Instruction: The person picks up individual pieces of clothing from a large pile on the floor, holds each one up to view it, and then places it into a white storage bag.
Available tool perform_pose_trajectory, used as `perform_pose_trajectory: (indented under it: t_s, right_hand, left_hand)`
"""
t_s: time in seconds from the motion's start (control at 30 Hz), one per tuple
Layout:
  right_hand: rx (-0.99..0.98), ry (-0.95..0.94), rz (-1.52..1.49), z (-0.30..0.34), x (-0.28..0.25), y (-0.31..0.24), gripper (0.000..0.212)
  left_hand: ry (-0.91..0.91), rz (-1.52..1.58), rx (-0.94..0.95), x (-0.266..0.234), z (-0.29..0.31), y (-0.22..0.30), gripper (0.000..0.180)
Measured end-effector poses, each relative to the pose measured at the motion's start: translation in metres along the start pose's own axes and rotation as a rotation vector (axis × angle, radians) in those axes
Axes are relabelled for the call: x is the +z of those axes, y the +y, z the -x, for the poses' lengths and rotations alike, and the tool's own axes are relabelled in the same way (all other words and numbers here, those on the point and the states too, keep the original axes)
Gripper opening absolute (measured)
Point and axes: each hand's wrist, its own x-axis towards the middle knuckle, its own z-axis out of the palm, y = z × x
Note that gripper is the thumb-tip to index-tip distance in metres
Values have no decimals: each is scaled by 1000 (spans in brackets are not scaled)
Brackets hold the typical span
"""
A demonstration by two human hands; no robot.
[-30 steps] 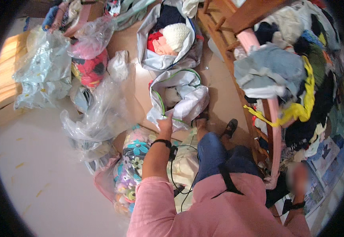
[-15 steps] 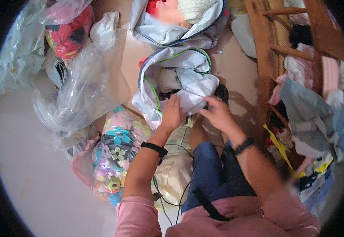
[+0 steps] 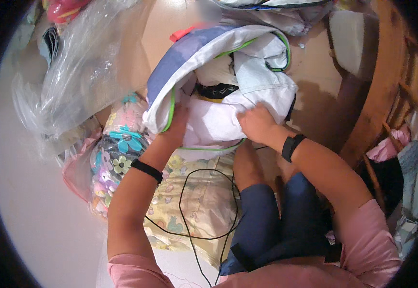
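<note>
A white-lined fabric storage bag (image 3: 209, 120) with blue sides and green zip edging gapes in front of my legs. My right hand (image 3: 258, 124) is closed on its near white panel, the knuckles bunching the cloth. At the bag's left side my left hand (image 3: 176, 122) grips the panel beside the green edge; its fingertips are partly hidden by the cloth. Inside the bag lie a cream cloth bundle (image 3: 215, 70) and a black patterned item (image 3: 217, 90).
A clear bag of flower-patterned soft things (image 3: 125, 139) and a yellowish printed bundle (image 3: 192, 201) crossed by a black cable (image 3: 189, 236) lie near my left arm. Clear plastic sheeting (image 3: 77, 86) spreads at far left. A wooden frame (image 3: 379, 91) stands on the right; another bag (image 3: 285, 17) lies beyond.
Both hands have moved from hovering over the bag's near side to gripping its cloth. The near panel is now folded outward and spread wider. My view has shifted closer to the bag.
</note>
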Motion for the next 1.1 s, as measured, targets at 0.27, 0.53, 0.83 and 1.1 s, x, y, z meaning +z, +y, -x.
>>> perform_pose_trajectory:
  t_s: [0.27,0.53,0.83,1.1]
  right_hand:
    - [-117,-275,238,-22,10,16,38]
    - [-65,215,-66,-23,16,12,25]
    - [-88,-240,141,-26,7,29,44]
    - [77,167,-258,8,-20,-16,37]
  left_hand:
    - [-418,597,-8,-9,-27,27,131]
    - [-443,562,370,31,6,76,34]
    - [-320,909,216,-25,45,33,29]
    - [95,901,-32,-47,66,32,68]
